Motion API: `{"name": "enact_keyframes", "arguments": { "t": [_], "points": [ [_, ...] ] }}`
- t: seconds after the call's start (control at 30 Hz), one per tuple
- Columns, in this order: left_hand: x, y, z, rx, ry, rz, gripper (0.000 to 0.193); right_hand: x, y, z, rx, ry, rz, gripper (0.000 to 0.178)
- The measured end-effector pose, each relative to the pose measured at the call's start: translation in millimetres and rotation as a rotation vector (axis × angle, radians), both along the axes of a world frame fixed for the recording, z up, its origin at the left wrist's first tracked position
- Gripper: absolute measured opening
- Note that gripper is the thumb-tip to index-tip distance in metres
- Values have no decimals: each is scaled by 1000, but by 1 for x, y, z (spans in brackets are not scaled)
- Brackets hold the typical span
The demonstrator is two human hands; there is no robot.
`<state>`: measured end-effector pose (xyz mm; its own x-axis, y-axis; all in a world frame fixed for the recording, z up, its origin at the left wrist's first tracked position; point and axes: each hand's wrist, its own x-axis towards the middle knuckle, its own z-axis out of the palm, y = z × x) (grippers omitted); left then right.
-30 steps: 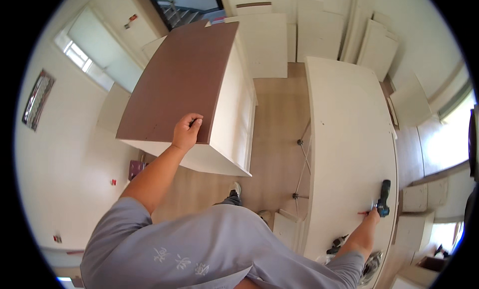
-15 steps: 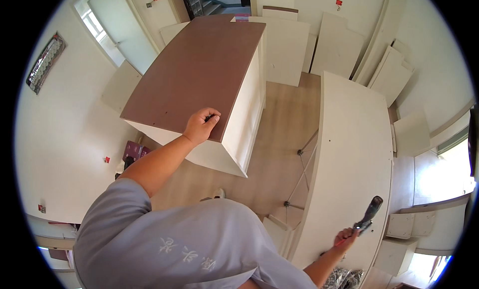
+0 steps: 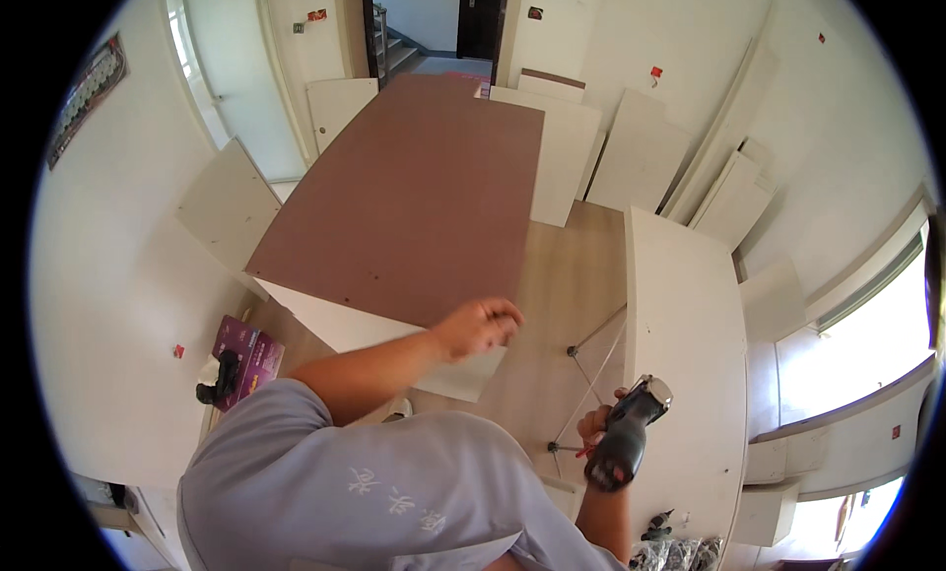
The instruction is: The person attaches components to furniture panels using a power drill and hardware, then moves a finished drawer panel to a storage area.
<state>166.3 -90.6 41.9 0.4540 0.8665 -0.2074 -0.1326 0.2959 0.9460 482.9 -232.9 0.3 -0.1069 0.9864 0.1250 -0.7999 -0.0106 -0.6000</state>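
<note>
My left hand (image 3: 478,327) is over the near right corner of a cabinet with a reddish-brown panel (image 3: 424,197) on top and white sides. Motion blurs its curled fingers, and I cannot make out anything between them. A black cordless drill (image 3: 627,438) with a greyish end is in my right hand (image 3: 592,425), whose fingers wrap around it. The drill is raised beside the left edge of a long white board (image 3: 690,374). A small red part shows by those fingers. Dark holes dot the near edge of the brown panel.
Metal trestle legs (image 3: 572,352) support the white board. Clear plastic bags (image 3: 680,553) and a small dark tool (image 3: 660,522) lie at its near end. A purple box (image 3: 258,364) with a black tool (image 3: 225,376) stands left. White panels (image 3: 641,152) lean on the walls.
My left hand has come off the brown panel's corner, moving right and nearer. My right hand has brought the drill leftward from over the white board and turned it. The view has tilted up.
</note>
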Motion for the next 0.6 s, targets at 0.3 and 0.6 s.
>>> {"name": "enact_keyframes", "arguments": {
  "t": [0.3,0.6],
  "points": [
    [-95,-20,31,453,213,-671,41,-194,48,71,409,-53,133,77],
    [-175,-17,34,257,-106,-864,29,-283,48,123,606,-518,104,63]
  ]
}}
